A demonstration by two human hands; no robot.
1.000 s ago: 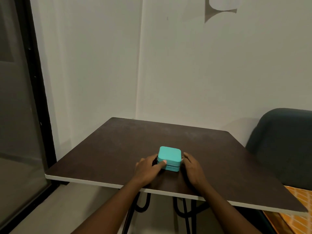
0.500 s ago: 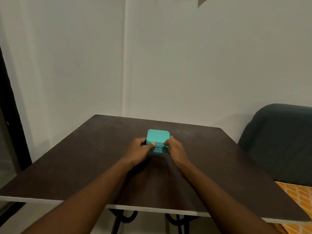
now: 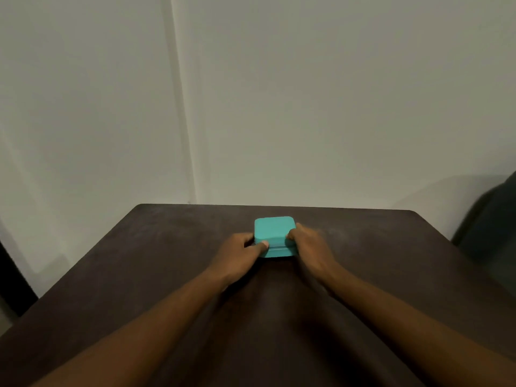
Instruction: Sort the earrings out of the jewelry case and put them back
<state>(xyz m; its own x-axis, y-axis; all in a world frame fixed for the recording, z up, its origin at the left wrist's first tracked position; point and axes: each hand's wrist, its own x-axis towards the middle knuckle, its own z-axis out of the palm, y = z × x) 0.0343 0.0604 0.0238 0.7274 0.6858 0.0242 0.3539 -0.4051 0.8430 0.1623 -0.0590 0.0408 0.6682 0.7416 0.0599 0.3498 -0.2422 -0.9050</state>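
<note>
A small teal jewelry case (image 3: 274,230) with rounded corners sits closed on the dark brown table (image 3: 139,261), a little past the middle. My left hand (image 3: 240,255) grips its left side, the thumb laid on the front edge near the lid seam. My right hand (image 3: 310,248) grips the right side, thumb on the lid's front corner. No earrings are visible; the inside of the case is hidden.
A white wall corner rises just behind the table's far edge. A dark upholstered chair (image 3: 491,227) stands at the right. A dark frame (image 3: 11,280) shows at the lower left.
Both hands have closed in from beside the case onto its sides. The view has moved closer and turned, so the case now sits squarely in front.
</note>
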